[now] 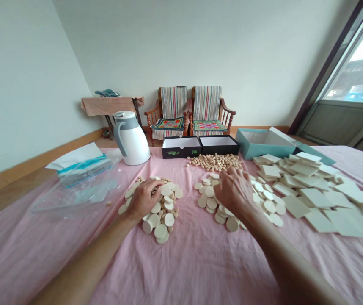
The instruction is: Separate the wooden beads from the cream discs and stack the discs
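Note:
My left hand (146, 195) rests over a mixed pile of pale wooden discs (160, 231) and small wooden beads (171, 214). Its fingers are curled, and whatever lies between them is hidden. On the other side, my right hand (235, 189) reaches over a second pile of wooden discs (211, 202), back of the hand up. The fingers there bend downward with their tips out of sight, so what they hold cannot be made out. Just beyond that hand lies a heap of round wooden beads (215, 162).
Square wooden tiles (319, 197) are heaped at the right. Two black boxes (181, 148) and a teal box (265, 144) stand at the back. A white-and-grey thermos jug (133, 142) and clear plastic packaging (83, 186) sit left on the pink cloth (194, 267).

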`<act>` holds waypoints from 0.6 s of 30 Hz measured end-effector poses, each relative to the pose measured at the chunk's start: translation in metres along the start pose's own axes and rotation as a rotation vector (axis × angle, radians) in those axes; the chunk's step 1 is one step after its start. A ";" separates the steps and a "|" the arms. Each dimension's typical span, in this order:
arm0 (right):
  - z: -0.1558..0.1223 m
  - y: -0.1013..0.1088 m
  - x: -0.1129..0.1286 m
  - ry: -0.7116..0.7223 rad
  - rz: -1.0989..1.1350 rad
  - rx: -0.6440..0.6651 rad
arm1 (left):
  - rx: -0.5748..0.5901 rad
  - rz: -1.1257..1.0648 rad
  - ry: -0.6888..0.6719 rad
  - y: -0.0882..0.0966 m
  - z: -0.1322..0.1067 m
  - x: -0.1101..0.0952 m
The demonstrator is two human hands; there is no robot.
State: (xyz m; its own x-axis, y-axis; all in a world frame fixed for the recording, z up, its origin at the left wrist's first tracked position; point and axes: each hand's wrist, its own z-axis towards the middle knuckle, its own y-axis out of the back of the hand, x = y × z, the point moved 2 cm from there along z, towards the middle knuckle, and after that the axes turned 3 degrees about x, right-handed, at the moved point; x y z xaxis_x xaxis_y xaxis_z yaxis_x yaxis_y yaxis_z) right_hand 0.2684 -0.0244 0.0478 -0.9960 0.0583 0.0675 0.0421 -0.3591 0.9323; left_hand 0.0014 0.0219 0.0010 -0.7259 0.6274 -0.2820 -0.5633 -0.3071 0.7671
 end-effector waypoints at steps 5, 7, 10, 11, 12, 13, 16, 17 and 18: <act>0.003 -0.002 -0.009 -0.046 -0.070 -0.057 | 0.001 -0.006 0.002 0.000 0.000 -0.001; 0.001 -0.008 0.001 0.070 0.018 -0.062 | 0.001 -0.008 -0.002 0.001 0.001 -0.002; -0.004 -0.023 0.026 0.280 0.216 0.046 | -0.001 -0.007 -0.002 0.002 0.001 -0.002; -0.005 -0.028 0.035 0.330 0.262 0.097 | 0.000 -0.004 -0.003 0.002 0.001 -0.002; -0.006 -0.033 0.043 0.370 0.290 0.144 | 0.002 0.000 -0.005 0.002 0.000 -0.001; -0.008 -0.037 0.052 0.414 0.299 0.190 | 0.005 0.002 -0.009 0.001 0.000 0.000; -0.008 -0.045 0.073 0.494 0.270 0.263 | 0.011 0.001 -0.023 -0.001 -0.001 0.003; -0.008 -0.047 0.079 0.502 0.255 0.271 | 0.013 -0.001 -0.027 -0.002 -0.002 0.004; -0.007 -0.049 0.083 0.502 0.242 0.274 | 0.014 -0.002 -0.030 -0.002 -0.002 0.005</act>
State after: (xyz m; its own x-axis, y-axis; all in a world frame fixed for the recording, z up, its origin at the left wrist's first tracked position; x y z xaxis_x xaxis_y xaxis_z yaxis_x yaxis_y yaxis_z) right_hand 0.1829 -0.0082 0.0050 -0.8685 -0.4636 0.1755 0.2238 -0.0508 0.9733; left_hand -0.0022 0.0245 -0.0035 -0.7126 0.6491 -0.2662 -0.5589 -0.2957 0.7747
